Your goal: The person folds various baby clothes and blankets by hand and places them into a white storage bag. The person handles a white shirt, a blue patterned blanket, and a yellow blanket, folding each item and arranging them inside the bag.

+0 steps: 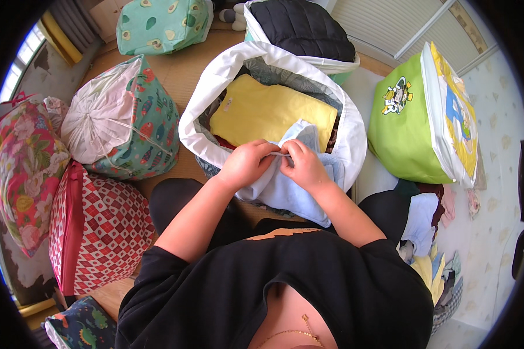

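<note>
A light blue cloth garment (305, 187) hangs from both hands over the near rim of a large fabric storage bag (353, 131) with a white lining. My left hand (246, 163) pinches its edge between thumb and fingers. Close beside it, fingertips nearly touching, my right hand (303, 165) grips the same edge. Inside the bag, just beyond the hands, a folded yellow garment (270, 107) lies flat on darker clothes. Part of the blue cloth rests on the yellow garment's near edge.
Stuffed storage bags stand around: a fish-patterned one (153, 126), a red checked one (109, 231), a floral one (30, 170), an avocado-print one (163, 26) and a green one (401, 122). A black quilted item (301, 28) fills another bag. Loose clothes (423, 218) lie at right.
</note>
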